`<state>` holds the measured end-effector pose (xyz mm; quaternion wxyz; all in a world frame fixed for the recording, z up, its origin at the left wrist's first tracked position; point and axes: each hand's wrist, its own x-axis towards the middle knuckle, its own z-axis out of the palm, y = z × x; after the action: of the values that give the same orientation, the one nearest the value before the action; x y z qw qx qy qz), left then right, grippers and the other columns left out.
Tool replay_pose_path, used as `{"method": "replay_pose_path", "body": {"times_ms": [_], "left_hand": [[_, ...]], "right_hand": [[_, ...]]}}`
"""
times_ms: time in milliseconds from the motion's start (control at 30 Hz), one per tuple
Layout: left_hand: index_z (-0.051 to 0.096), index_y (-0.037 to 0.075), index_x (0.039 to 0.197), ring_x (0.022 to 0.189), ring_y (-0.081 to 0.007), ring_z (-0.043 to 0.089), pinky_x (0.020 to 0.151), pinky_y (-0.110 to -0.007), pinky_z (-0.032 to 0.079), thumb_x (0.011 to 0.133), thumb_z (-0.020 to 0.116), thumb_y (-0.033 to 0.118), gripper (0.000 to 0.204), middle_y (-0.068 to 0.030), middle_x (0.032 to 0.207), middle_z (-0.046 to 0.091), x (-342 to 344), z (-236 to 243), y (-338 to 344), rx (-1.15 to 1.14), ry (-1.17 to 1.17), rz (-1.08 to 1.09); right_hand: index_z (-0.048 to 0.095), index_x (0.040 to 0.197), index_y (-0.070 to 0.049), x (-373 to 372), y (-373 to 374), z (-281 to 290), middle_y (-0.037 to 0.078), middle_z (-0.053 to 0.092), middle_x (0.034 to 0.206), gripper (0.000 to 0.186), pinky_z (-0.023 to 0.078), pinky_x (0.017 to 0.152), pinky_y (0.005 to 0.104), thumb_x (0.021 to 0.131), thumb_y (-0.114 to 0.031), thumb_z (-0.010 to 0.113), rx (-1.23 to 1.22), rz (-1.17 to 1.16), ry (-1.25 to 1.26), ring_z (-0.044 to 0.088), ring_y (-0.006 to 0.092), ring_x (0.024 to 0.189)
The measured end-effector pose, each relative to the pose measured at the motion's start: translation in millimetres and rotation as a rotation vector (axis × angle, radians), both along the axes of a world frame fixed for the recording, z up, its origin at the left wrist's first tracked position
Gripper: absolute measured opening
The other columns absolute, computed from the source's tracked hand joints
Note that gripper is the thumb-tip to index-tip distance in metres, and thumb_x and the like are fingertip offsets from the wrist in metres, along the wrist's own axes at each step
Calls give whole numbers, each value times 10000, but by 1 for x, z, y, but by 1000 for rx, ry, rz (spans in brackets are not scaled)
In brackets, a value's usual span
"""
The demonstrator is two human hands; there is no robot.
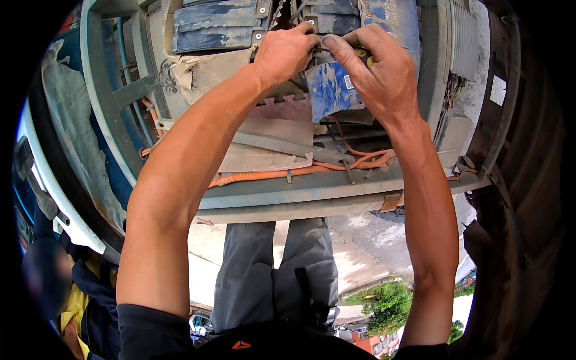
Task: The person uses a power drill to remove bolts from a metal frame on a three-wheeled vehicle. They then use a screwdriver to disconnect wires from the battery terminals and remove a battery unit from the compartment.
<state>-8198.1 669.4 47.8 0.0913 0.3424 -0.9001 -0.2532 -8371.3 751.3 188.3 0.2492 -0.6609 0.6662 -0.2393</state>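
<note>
Both my arms reach forward into a grey metal frame (270,195). My left hand (285,55) is closed in a pinch near a metal bracket on the dark blue battery-like blocks (216,29). Close beside it, my right hand (384,75) has its fingers curled, with the thumb pointing toward the left fingertips. Something thin and dark shows between the two hands, too small to name. Just under the right fingers are yellowish round pieces (362,54). A torn, dirty blue sheet (329,90) with a white label hangs below the hands.
Orange corrugated conduit (270,175) runs along the frame's near beam, beside a loose metal bar (288,147). Torn cardboard (207,75) lies at the left. A rusty dark panel (528,180) rises at the right. Another person (84,300) is at lower left.
</note>
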Motion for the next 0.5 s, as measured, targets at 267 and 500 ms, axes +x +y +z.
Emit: {"method": "replay_pose_path", "body": {"times_ms": [267, 500], "left_hand": [[772, 127, 1160, 945, -357, 750, 833, -476, 615, 868, 761, 157, 294, -94, 1229, 690, 3, -5, 3, 6, 16, 31], [745, 138, 1195, 933, -367, 747, 823, -485, 613, 881, 787, 193, 322, -100, 1251, 685, -3, -10, 4, -5, 104, 24]], "right_hand": [[653, 1303, -146, -2, 12, -21, 108, 658, 1133, 425, 587, 734, 466, 899, -98, 772, -95, 93, 37, 706, 364, 880], [651, 1317, -93, -9, 14, -21, 123, 686, 1187, 442, 610, 845, 393, 894, -64, 777, -37, -35, -153, 737, 308, 959]]}}
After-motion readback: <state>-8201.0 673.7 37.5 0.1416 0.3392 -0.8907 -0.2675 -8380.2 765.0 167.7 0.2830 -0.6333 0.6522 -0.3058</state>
